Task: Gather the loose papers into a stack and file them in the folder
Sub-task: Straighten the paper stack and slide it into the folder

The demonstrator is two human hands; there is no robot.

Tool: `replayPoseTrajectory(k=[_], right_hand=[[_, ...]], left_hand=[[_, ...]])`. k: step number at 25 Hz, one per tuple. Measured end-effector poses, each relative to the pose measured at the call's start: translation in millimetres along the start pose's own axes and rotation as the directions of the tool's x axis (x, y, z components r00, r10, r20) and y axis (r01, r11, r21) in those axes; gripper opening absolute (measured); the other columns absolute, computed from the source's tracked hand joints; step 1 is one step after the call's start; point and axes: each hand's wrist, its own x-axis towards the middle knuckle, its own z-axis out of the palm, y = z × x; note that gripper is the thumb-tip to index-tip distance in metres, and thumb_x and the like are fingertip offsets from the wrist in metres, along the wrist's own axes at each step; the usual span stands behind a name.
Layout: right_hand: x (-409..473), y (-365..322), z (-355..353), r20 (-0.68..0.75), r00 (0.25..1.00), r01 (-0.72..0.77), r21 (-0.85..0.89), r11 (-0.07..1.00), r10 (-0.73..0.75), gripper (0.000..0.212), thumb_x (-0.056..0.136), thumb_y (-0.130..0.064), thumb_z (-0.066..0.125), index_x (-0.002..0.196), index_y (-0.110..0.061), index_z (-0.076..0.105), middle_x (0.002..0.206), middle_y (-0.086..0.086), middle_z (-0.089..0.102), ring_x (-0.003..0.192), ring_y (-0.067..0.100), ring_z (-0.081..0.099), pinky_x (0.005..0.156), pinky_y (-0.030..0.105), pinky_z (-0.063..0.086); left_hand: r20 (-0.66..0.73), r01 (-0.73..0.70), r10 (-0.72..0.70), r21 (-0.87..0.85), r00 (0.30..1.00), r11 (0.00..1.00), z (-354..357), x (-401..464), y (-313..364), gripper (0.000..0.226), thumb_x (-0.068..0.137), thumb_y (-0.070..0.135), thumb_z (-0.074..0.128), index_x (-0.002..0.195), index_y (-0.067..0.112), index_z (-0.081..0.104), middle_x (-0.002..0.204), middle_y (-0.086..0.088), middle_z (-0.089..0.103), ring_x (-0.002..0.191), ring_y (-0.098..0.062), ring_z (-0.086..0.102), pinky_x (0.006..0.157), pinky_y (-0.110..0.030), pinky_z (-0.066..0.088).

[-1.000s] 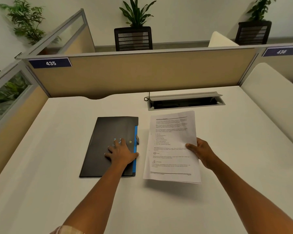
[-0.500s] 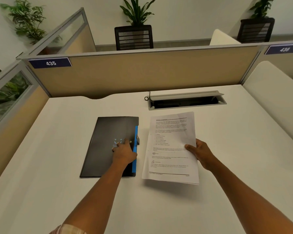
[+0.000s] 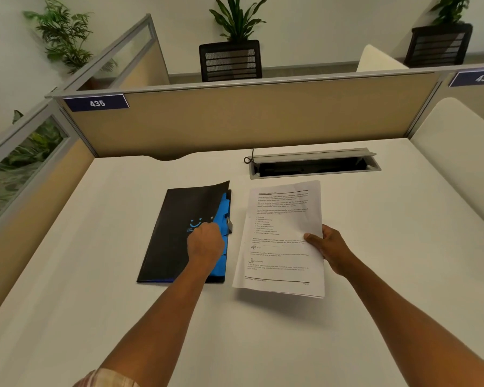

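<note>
A black folder (image 3: pixel 173 227) with a blue smiley print lies on the white desk, left of centre. My left hand (image 3: pixel 206 243) grips the right edge of its front cover, which is lifted a little and curls up at the far corner, showing blue dividers (image 3: pixel 223 210) inside. A stack of printed white papers (image 3: pixel 284 233) hangs just above the desk to the folder's right. My right hand (image 3: pixel 327 247) holds that stack by its right edge, thumb on top.
A grey cable tray (image 3: pixel 313 163) with its lid raised is set into the desk (image 3: pixel 95 275) behind the papers. Beige partition walls (image 3: pixel 249 118) close the back and left. A white rounded panel (image 3: pixel 458 152) borders the right side.
My left hand went from lying flat on the folder to pinching the cover's right edge and lifting it, exposing the blue dividers. The papers and right hand barely moved.
</note>
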Motion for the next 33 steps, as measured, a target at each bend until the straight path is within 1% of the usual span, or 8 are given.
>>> replayPoseTrajectory(k=[5, 10, 13, 18, 22, 25, 28, 33], right_hand=[[-1, -3, 3, 0.025, 1.0, 0.009, -0.014, 1.0, -0.009, 0.016, 0.09, -0.02, 0.068, 0.104, -0.027, 0.07, 0.102, 0.001, 0.078, 0.085, 0.023, 0.076, 0.067, 0.04, 0.062], [-1, -5, 7, 0.026, 1.0, 0.009, -0.012, 1.0, -0.009, 0.016, 0.09, -0.018, 0.068, 0.102, -0.028, 0.069, 0.099, -0.001, 0.078, 0.086, 0.024, 0.075, 0.075, 0.048, 0.062], [1, -10, 17, 0.01, 1.0, 0.009, 0.007, 1.0, -0.009, 0.017, 0.09, -0.017, 0.067, 0.103, -0.028, 0.067, 0.101, 0.001, 0.077, 0.087, 0.026, 0.075, 0.075, 0.049, 0.062], [12, -27, 51, -0.058, 0.996, 0.077, 0.054, 0.996, -0.074, 0.017, 0.092, -0.013, 0.065, 0.099, -0.028, 0.064, 0.098, -0.006, 0.074, 0.078, 0.015, 0.074, 0.057, 0.028, 0.06], [24, -28, 82, -0.056, 0.993, 0.103, 0.025, 0.994, -0.101, 0.02, 0.093, -0.014, 0.062, 0.112, -0.021, 0.061, 0.104, -0.003, 0.071, 0.09, 0.021, 0.071, 0.071, 0.038, 0.061], [31, -28, 103, -0.023, 0.994, 0.102, -0.01, 0.995, -0.102, 0.018, 0.093, -0.014, 0.062, 0.105, -0.027, 0.061, 0.101, -0.005, 0.071, 0.088, 0.019, 0.071, 0.068, 0.034, 0.061], [37, -27, 121, 0.015, 0.997, 0.081, -0.065, 0.995, -0.08, 0.018, 0.092, -0.015, 0.062, 0.106, -0.027, 0.061, 0.102, -0.003, 0.07, 0.09, 0.021, 0.071, 0.074, 0.039, 0.061], [49, -29, 149, 0.078, 0.996, 0.055, -0.121, 0.991, -0.045, 0.016, 0.093, -0.021, 0.062, 0.103, -0.033, 0.058, 0.103, -0.005, 0.069, 0.087, 0.019, 0.071, 0.061, 0.029, 0.06]], left_hand=[[-0.058, 0.009, -0.01, -0.018, 0.998, 1.0, -3, -9, -2, 0.032, 0.091, 0.04, 0.06, 0.11, 0.015, 0.055, 0.098, -0.002, 0.058, 0.078, -0.012, 0.058, 0.068, -0.022, 0.054], [-0.082, -0.023, 0.025, 0.014, 0.996, 1.0, -6, -16, -1, 0.055, 0.091, 0.022, 0.063, 0.14, 0.011, 0.041, 0.128, -0.009, 0.053, 0.102, -0.02, 0.062, 0.086, -0.029, 0.057], [-0.102, -0.05, 0.044, -0.064, 0.994, 0.997, -15, -16, -4, 0.049, 0.09, 0.015, 0.065, 0.135, 0.01, 0.046, 0.125, -0.009, 0.057, 0.104, -0.021, 0.064, 0.088, -0.03, 0.057], [-0.108, -0.033, 0.009, -0.227, 0.994, 0.973, -25, -16, -16, 0.041, 0.088, 0.011, 0.067, 0.127, 0.012, 0.053, 0.118, -0.009, 0.062, 0.1, -0.024, 0.065, 0.083, -0.032, 0.057], [-0.102, -0.004, -0.027, -0.295, 0.994, 0.956, -25, -15, -22, 0.046, 0.087, 0.017, 0.069, 0.13, 0.016, 0.052, 0.119, -0.005, 0.062, 0.103, -0.023, 0.065, 0.083, -0.033, 0.056], [-0.096, 0.015, -0.051, -0.341, 0.994, 0.94, -24, -14, -24, 0.041, 0.088, 0.024, 0.069, 0.124, 0.018, 0.052, 0.111, -0.003, 0.062, 0.094, -0.022, 0.067, 0.077, -0.032, 0.058], [-0.095, 0.009, -0.046, -0.36, 0.994, 0.933, -24, -12, -23, 0.036, 0.088, 0.026, 0.067, 0.12, 0.019, 0.052, 0.106, -0.002, 0.061, 0.089, -0.021, 0.067, 0.073, -0.031, 0.058], [-0.036, 0.036, -0.054, -0.378, 0.998, 0.925, -25, -11, -17, 0.046, 0.089, 0.025, 0.066, 0.13, 0.02, 0.047, 0.112, -0.002, 0.061, 0.08, -0.015, 0.06, 0.066, -0.023, 0.054]])
